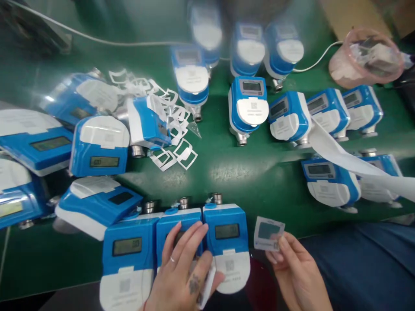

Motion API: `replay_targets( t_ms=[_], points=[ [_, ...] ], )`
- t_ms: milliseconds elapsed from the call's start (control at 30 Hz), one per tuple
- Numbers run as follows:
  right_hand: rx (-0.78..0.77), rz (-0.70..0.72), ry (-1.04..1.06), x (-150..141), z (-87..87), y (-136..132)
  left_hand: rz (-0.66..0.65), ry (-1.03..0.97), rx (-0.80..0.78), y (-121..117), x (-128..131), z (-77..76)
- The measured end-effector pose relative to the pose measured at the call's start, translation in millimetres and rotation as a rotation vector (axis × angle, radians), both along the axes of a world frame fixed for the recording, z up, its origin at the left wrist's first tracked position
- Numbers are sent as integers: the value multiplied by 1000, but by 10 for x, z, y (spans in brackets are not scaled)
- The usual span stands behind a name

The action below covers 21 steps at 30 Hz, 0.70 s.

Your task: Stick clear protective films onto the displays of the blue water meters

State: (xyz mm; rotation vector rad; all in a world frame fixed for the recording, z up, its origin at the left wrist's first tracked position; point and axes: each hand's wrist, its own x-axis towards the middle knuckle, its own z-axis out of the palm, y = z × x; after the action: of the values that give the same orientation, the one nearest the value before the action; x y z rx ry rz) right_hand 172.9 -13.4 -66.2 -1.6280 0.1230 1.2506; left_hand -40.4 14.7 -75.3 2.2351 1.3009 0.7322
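Observation:
Pinched between the thumb and fingers of my right hand (296,263) is a grey-framed sticker (268,233) with a see-through window. My left hand (188,263) lies over the middle blue-and-white water meter (161,237), its fingers stretched across the display. Something white and flat, apparently a small stack of labels (207,287), is tucked under the left thumb; most of it is hidden. Flanking that meter are a right one (227,233) and a left one (128,246), both with bare displays. The three stand side by side at the table's near edge.
More meters, such as one tipped over (100,147), crowd the left. Peeled white sticker frames (175,116) lie in a heap. Several meters with framed displays (248,103) stand at the back and right. A white strip (350,160) crosses there, near a pink bin (343,65).

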Motion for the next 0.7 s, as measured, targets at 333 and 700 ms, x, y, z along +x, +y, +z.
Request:
replay_targets(
  t_ms=[333, 700],
  points=[
    [46, 86, 195, -254, 135, 177, -24, 6, 7, -23, -40, -66],
    [-20, 490, -337, -224, 39, -3, -71, 25, 11, -8, -78, -29]
  ],
)
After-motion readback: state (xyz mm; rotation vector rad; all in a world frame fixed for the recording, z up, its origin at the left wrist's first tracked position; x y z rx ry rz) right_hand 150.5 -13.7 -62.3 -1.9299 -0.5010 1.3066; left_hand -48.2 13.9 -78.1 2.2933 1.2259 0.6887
